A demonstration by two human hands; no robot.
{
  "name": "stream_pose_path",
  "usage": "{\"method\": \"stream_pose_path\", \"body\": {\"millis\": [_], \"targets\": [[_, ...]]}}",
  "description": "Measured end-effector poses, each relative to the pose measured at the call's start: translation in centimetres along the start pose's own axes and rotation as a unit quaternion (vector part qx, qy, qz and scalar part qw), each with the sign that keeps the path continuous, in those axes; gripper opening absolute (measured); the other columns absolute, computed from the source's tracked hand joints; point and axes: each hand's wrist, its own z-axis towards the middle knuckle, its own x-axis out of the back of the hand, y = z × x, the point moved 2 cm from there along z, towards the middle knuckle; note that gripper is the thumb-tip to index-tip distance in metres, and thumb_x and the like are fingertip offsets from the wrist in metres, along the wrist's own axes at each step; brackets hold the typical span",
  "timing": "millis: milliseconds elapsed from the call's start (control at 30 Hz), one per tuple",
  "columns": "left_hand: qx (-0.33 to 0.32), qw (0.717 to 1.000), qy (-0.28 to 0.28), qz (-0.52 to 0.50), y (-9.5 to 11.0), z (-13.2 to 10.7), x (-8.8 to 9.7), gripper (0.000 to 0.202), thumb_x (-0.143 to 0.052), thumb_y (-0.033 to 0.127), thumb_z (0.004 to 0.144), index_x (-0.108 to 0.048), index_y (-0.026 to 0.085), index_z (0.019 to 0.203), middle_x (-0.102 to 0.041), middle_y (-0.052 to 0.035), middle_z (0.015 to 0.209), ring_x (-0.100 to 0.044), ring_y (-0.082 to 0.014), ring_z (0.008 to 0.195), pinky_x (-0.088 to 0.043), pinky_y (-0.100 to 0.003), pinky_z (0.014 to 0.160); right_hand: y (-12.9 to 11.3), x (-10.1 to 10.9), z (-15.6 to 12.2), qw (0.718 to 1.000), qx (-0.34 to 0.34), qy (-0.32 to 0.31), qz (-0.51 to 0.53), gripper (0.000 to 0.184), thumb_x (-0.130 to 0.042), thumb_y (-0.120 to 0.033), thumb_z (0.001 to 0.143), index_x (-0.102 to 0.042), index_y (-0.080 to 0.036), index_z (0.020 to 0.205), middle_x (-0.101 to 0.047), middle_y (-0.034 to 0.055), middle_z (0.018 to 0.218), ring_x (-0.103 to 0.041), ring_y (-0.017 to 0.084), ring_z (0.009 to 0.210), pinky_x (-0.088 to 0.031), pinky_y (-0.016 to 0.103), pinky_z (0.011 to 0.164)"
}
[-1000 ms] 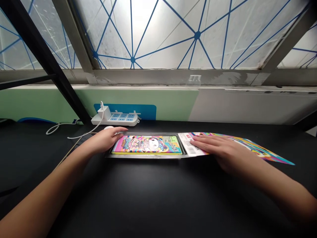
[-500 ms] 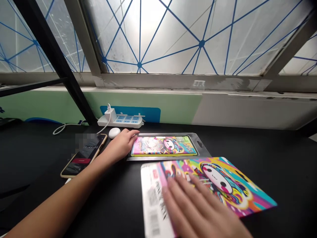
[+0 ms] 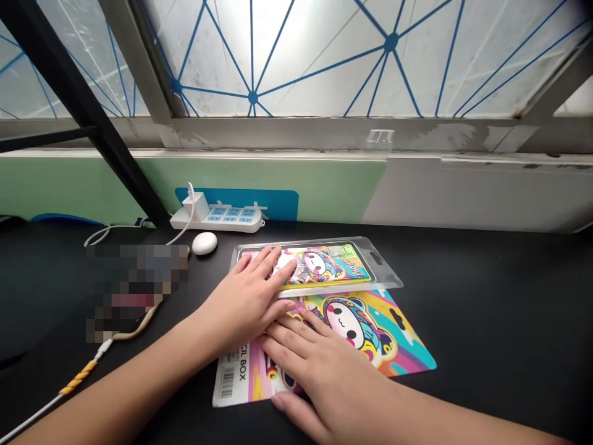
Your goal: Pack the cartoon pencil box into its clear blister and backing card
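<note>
A colourful pencil box (image 3: 331, 264) lies in a clear plastic blister tray (image 3: 380, 267) on the black table. My left hand (image 3: 248, 295) lies flat on the left end of the box and tray, fingers stretched out. In front of it lies the printed backing card (image 3: 380, 334), showing a cartoon face and a barcode strip. My right hand (image 3: 319, 364) presses flat on the card's left half, fingers spread. The tray's near edge overlaps the card's far edge.
A white power strip (image 3: 217, 217) with a plugged charger sits by the wall. A small white oval object (image 3: 204, 243) lies beside it. A blurred phone (image 3: 132, 287) with a cable lies to the left. A black slanted post (image 3: 69, 86) rises at left.
The card has slid left and back until it meets the tray's near edge. My left hand moved from the tray's left end onto the top of the box. The view shifted.
</note>
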Motion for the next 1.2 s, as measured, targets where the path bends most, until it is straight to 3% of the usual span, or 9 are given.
{"method": "stream_pose_path", "body": {"millis": [200, 333, 433, 567, 667, 767, 833, 967, 1200], "targets": [[-0.036, 0.999, -0.009, 0.013, -1.2, 0.0, 0.6, 0.05, -0.042, 0.027, 0.107, -0.041, 0.028, 0.157, -0.035, -0.0155, 0.167, -0.036, -0.0333, 0.153, -0.039, -0.056, 0.115, 0.6, -1.1, 0.4, 0.999, 0.004, 0.032, 0.019, 0.059, -0.043, -0.048, 0.106, -0.041, -0.022, 0.159, -0.035, 0.0041, 0.167, -0.021, 0.026, 0.158, -0.007, 0.049, 0.13], [-0.04, 0.999, -0.018, 0.01, -1.1, -0.2, 1.0, 0.05, -0.042, 0.03, 0.107, -0.041, 0.027, 0.157, -0.036, -0.0161, 0.166, -0.035, -0.033, 0.153, -0.038, -0.056, 0.116, 0.9, -1.0, 0.7, 0.997, 0.02, 0.076, -0.012, 0.054, -0.05, -0.042, 0.104, -0.05, -0.017, 0.151, -0.048, 0.0099, 0.16, -0.031, 0.026, 0.154, -0.02, 0.045, 0.129], [-0.032, 0.999, -0.015, -0.002, -0.9, -0.3, 1.2, 0.055, -0.049, 0.041, 0.105, -0.042, 0.026, 0.158, -0.037, -0.0171, 0.166, -0.036, -0.0355, 0.152, -0.036, -0.056, 0.117, 1.0, -1.1, 0.9, 0.991, 0.052, 0.114, -0.042, 0.048, -0.057, -0.039, 0.102, -0.057, -0.013, 0.143, -0.06, 0.0128, 0.148, -0.044, 0.027, 0.146, -0.033, 0.042, 0.124], [-0.022, 0.999, -0.007, -0.031, -1.0, -0.1, 1.5, 0.047, -0.04, 0.041, 0.108, -0.049, 0.029, 0.152, -0.045, -0.0123, 0.162, -0.043, -0.0328, 0.147, -0.039, -0.053, 0.115, 0.7, -1.3, 0.7, 0.963, 0.144, 0.206, -0.098, 0.021, -0.055, -0.027, 0.101, -0.069, -0.014, 0.111, -0.074, 0.012, 0.119, -0.064, 0.025, 0.118, -0.051, 0.039, 0.106], [-0.004, 0.999, -0.001, -0.052, -1.3, 0.1, 1.5, 0.046, -0.034, 0.039, 0.11, -0.05, 0.027, 0.151, -0.047, -0.0109, 0.16, -0.044, -0.0307, 0.146, -0.038, -0.052, 0.114, 1.2, 0.0, 0.2, 0.92, 0.205, 0.304, -0.139, 0.02, -0.052, -0.017, 0.099, -0.066, -0.019, 0.086, -0.076, 0.009, 0.097, -0.068, 0.022, 0.093, -0.055, 0.037, 0.088], [0.01, 0.998, -0.001, -0.064, -1.6, 0.1, 1.2, 0.048, -0.034, 0.042, 0.109, -0.048, 0.025, 0.152, -0.048, -0.0107, 0.159, -0.043, -0.0303, 0.146, -0.034, -0.055, 0.116, 3.8, 3.0, -0.3, 0.909, 0.119, 0.363, -0.166, 0.022, -0.054, -0.021, 0.098, -0.062, -0.021, 0.078, -0.074, 0.0077, 0.087, -0.065, 0.022, 0.083, -0.05, 0.04, 0.079], [0.018, 0.998, -0.003, -0.066, -1.7, 0.1, 1.1, 0.049, -0.035, 0.043, 0.109, -0.047, 0.025, 0.152, -0.048, -0.0103, 0.159, -0.043, -0.0311, 0.146, -0.03, -0.059, 0.118, 6.5, 5.4, -0.5, 0.918, 0.009, 0.36, -0.164, 0.021, -0.054, -0.028, 0.098, -0.063, -0.021, 0.08, -0.073, 0.0101, 0.09, -0.063, 0.025, 0.086, -0.048, 0.043, 0.08], [0.031, 0.997, 0.012, -0.064, -1.7, 0.2, 1.0, 0.051, -0.038, 0.046, 0.107, -0.046, 0.024, 0.153, -0.049, -0.0111, 0.158, -0.045, -0.0328, 0.145, -0.027, -0.061, 0.119, 10.7, 8.8, -1.3, 0.939, -0.068, 0.31, -0.135, 0.017, -0.065, -0.036, 0.092, -0.064, -0.021, 0.085, -0.07, 0.0099, 0.096, -0.064, 0.025, 0.088, -0.051, 0.039, 0.077], [0.019, 0.997, 0.031, -0.065, -1.8, 0.3, 0.9, 0.052, -0.04, 0.047, 0.106, -0.049, 0.022, 0.15, -0.052, -0.0122, 0.156, -0.046, -0.0316, 0.143, -0.034, -0.052, 0.116, 10.7, 9.6, -1.7, 0.965, -0.123, 0.209, -0.1, 0.05, -0.072, -0.059, 0.084, -0.066, -0.021, 0.115, -0.064, 0.0128, 0.12, -0.059, 0.03, 0.114, -0.05, 0.046, 0.097]]}}
